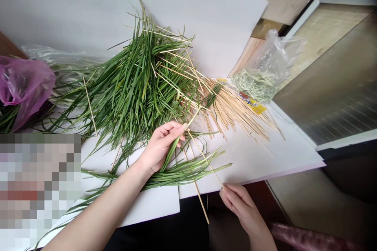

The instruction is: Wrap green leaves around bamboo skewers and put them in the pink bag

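Observation:
My left hand (pixel 160 145) pinches a green chive (pixel 193 118) whose pale stem end sticks out past the thumb. In my right hand (pixel 239 202), below the table's front edge, the fingers close on one end of a thin bamboo skewer (pixel 207 161). The skewer's far end reaches up to my left fingertips; whether it pierces the chive I cannot tell. Under my left hand lies a small spread of loose chives (pixel 182 175). Another skewer (pixel 200 200) juts over the table edge between my hands.
Behind my left hand rises a large heap of chives (pixel 129 76) with skewers among them. Many bamboo skewers (pixel 238 106) fan out to its right. A clear bag (pixel 265 70) with pale green contents and a purple bag (pixel 28 82) flank the white table surface (pixel 282 151).

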A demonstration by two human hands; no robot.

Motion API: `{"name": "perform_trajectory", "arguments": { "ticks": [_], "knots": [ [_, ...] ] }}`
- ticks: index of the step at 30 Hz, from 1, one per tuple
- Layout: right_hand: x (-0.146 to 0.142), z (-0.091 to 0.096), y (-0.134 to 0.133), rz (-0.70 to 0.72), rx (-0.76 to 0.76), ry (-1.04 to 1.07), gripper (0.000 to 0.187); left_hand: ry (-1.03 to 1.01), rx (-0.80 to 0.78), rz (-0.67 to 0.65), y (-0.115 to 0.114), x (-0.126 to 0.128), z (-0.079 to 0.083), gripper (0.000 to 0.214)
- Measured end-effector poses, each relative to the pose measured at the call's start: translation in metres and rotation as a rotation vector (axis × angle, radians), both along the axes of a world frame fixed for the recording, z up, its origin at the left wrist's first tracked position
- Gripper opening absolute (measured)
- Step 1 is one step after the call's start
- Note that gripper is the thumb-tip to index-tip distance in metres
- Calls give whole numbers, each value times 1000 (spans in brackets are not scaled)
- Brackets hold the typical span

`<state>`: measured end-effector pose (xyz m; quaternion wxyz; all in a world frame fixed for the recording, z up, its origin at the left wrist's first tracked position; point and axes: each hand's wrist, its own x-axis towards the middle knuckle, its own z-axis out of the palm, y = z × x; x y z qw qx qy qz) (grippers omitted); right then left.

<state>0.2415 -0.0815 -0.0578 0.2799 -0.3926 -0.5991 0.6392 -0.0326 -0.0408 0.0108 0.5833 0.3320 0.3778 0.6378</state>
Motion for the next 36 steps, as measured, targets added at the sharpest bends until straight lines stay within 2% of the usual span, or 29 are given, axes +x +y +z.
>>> {"name": "perform_trajectory", "arguments": {
  "ticks": [11,25,36],
  "knots": [
    [1,-1,1,23,32,-17,59,47,-10,-29,0,1,-2,19],
    [1,-1,1,33,33,-13,59,28,25,22,0,1,-1,22],
    [1,-2,1,9,36,-37,61,32,11,2,0,1,-1,20]
  ]
}}
